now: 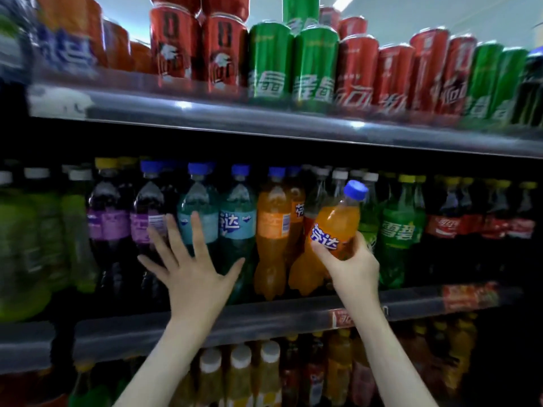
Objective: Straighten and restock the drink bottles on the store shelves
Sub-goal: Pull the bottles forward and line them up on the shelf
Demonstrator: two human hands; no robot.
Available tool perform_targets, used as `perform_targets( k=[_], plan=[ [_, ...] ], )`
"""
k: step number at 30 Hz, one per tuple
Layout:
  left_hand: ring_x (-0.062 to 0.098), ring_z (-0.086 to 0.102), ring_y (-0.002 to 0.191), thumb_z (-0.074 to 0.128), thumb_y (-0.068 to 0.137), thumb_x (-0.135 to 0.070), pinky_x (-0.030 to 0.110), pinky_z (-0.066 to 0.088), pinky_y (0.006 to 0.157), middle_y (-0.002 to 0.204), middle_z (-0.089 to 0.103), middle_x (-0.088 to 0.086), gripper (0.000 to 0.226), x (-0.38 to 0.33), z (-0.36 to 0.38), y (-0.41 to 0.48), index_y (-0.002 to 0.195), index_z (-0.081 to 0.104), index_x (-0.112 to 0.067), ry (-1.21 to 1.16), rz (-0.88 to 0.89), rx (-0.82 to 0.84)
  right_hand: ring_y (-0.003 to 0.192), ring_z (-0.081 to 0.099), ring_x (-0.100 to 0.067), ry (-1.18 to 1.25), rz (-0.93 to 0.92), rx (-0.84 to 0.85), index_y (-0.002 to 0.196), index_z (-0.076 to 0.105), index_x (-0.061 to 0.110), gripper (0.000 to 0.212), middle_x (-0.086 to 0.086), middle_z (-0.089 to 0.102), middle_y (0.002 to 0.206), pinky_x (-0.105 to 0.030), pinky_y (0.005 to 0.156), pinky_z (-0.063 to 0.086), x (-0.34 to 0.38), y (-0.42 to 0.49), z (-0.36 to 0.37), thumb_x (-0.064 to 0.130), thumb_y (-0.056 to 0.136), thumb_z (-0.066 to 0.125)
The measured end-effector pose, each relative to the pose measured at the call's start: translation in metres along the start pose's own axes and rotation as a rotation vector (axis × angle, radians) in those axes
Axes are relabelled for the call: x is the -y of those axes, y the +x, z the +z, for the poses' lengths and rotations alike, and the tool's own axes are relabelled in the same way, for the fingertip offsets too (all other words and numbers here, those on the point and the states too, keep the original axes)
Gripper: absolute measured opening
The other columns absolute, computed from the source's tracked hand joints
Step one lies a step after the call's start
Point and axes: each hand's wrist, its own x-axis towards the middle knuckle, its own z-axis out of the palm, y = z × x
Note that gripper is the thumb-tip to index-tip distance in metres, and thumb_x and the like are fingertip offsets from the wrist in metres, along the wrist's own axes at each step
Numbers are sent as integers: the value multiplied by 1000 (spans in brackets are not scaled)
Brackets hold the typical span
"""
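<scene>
The right hand (pixel 349 267) grips a small orange soda bottle (pixel 338 223), tilted, in front of the large orange bottles (pixel 271 230) on the middle shelf (pixel 279 318). The left hand (pixel 194 273) is spread with straight fingers before the teal bottles (pixel 238 227). Red and green cans (pixel 314 63) line the top shelf (pixel 235 120). White-capped juice bottles (pixel 239 374) stand below, and a pale ceiling (pixel 411 10) shows above.

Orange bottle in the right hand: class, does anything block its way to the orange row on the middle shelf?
Two orange bottles stand at the row's front, just behind the held bottle. The left hand is aside, before the teal bottles.
</scene>
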Motion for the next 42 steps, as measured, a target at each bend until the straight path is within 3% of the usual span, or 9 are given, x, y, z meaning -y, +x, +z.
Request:
perform_targets(
  k=[6, 10, 12, 15, 21, 26, 35, 39, 42],
  plan=[
    [34, -23, 142, 46, 74, -71, 65, -10, 106, 154, -17, 22, 106, -11, 11, -2, 150, -15, -29, 20, 19, 0, 90, 65, -19, -168, 1, 47, 109, 54, 27, 48, 8, 62, 92, -30, 77, 51, 4, 24, 29, 51, 73, 75],
    [41, -10, 143, 38, 77, -70, 64, -5, 108, 153, -11, 27, 97, -15, 16, -4, 152, -6, -26, 58, 25, -12, 112, 56, -31, -323, -118, 69, 145, 26, 18, 82, -12, 55, 124, -40, 88, 48, -2, 24, 42, 55, 82, 63],
    [41, -7, 143, 37, 78, -71, 62, -4, 109, 154, -10, 27, 97, -13, 16, -5, 152, -6, -25, 77, 32, -20, 122, 46, -32, -403, -207, 28, 152, 14, 13, 89, -18, 47, 133, -41, 99, 40, -7, 19, 46, 55, 87, 57],
    [39, -7, 143, 35, 82, -69, 61, -1, 110, 155, -12, 23, 92, -7, 14, -9, 152, -8, -27, 117, 43, -19, 118, 40, -37, -523, -287, -35, 152, 10, 8, 87, -22, 41, 136, -48, 101, 35, -15, 11, 51, 43, 89, 60],
    [38, 2, 144, 30, 92, -58, 63, -2, 110, 158, -1, 19, 75, 18, 3, -27, 153, 1, -25, 227, 145, 25, 124, 36, -44, -515, -256, 22, 152, 9, 18, 99, -26, 34, 141, -59, 97, 35, -32, -19, 63, 17, 77, 74],
    [34, 1, 145, 30, 93, -59, 61, -7, 111, 158, 2, 16, 74, 56, -27, -40, 154, 5, -24, 275, 105, 64, 115, 40, -42, -389, -387, 26, 149, 22, 13, 93, -24, 38, 138, -58, 89, 42, -10, -66, 85, 10, 73, 77],
    [31, 0, 145, 31, 92, -56, 58, -2, 111, 157, -1, 13, 73, 180, -133, -50, 152, 2, -26, 273, -35, 110, 122, 39, -27, -251, -467, 345, 143, 38, 14, 68, -11, 45, 135, -45, 99, 40, 66, -179, 190, 16, 83, 72],
    [33, 22, 138, 38, 93, -47, 50, 27, 109, 152, 20, 17, 64, 261, -197, -80, 146, 24, -15, 208, -48, 161, 119, 41, -23, -177, -463, 455, 137, 45, 10, 53, -8, 50, 129, -43, 99, 41, 98, -257, 249, 17, 88, 66],
    [32, 32, 133, 54, 93, -31, 40, 34, 106, 146, 34, 20, 57, 327, -237, -122, 142, 36, -7, 185, -62, 243, 120, 43, -25, -175, -442, 611, 136, 47, 7, 47, -9, 51, 129, -36, 102, 37, 112, -326, 289, 16, 92, 60]
  ],
)
